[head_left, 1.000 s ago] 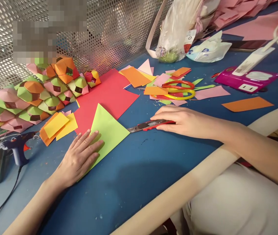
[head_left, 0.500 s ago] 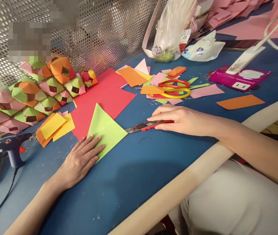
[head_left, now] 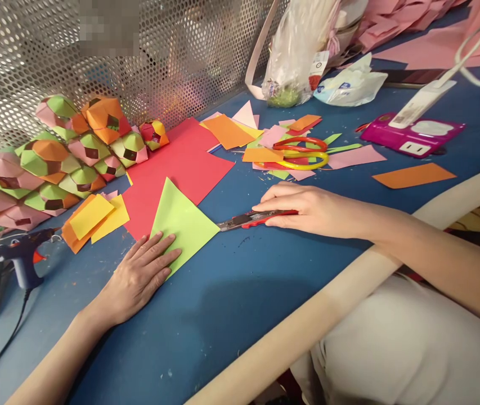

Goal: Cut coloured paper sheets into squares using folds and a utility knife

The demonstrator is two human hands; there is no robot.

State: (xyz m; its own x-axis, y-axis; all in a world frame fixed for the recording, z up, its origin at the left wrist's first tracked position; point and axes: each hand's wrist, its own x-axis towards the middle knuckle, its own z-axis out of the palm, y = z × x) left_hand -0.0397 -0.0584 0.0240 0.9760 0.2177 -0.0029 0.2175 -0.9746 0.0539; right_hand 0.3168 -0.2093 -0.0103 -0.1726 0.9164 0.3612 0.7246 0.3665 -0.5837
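Flat on the blue table lies a light green sheet of paper (head_left: 183,222), folded to a triangle with one corner pointing right. My left hand (head_left: 140,278) presses on its lower left part, fingers stretched out. In my right hand (head_left: 303,205) is a red and black utility knife (head_left: 256,217), fingers wrapped round its handle. The knife's blade touches the right corner of the green paper, at the end of the fold. Part of the green paper overlaps a large red sheet (head_left: 180,163) behind it.
Folded paper balls (head_left: 49,160) are piled at the left by a perforated metal screen (head_left: 206,45). A glue gun (head_left: 24,259) stands in front of them. Scissors (head_left: 303,154) lie among paper scraps. A purple power strip (head_left: 412,135) is at the right. A pale padded edge (head_left: 290,337) runs along the table.
My right hand and the knife have shifted very slightly left against the green paper's corner. My left hand and the paper stay in place.
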